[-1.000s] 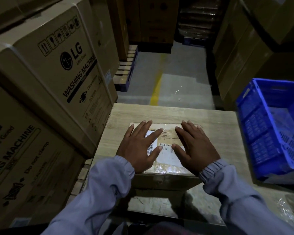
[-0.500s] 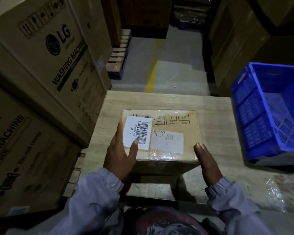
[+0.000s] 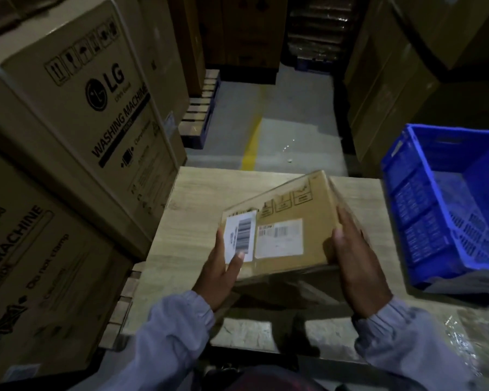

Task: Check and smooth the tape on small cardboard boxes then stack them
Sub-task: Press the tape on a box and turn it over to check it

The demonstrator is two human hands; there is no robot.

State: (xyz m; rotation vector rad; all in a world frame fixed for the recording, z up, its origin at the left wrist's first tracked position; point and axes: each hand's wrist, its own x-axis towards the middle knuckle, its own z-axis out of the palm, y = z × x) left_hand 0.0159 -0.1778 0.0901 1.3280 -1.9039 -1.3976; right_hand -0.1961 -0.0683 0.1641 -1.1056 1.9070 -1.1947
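The small cardboard box [image 3: 288,221] is held tilted above the tabletop [image 3: 192,221], its far right corner highest. The left hand [image 3: 219,273] grips its near left corner, with the thumb on a barcode label [image 3: 239,235]; the right hand [image 3: 356,266] clasps its right side.

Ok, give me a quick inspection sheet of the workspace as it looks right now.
Surface: wooden table, pale grain, dimly lit.
Job's things: one small cardboard box, held tilted over the table's near part; barcode label and shipping label on its top face; tape too dim to judge.
Clutter: blue plastic crate at the table's right; crinkled plastic film at near right.
Grips: left hand holds the box's left edge, thumb on the barcode label; right hand holds its right edge.
Cables: nothing seen.
Surroundings: stacked LG washing machine cartons at left; pallet and yellow floor line ahead.
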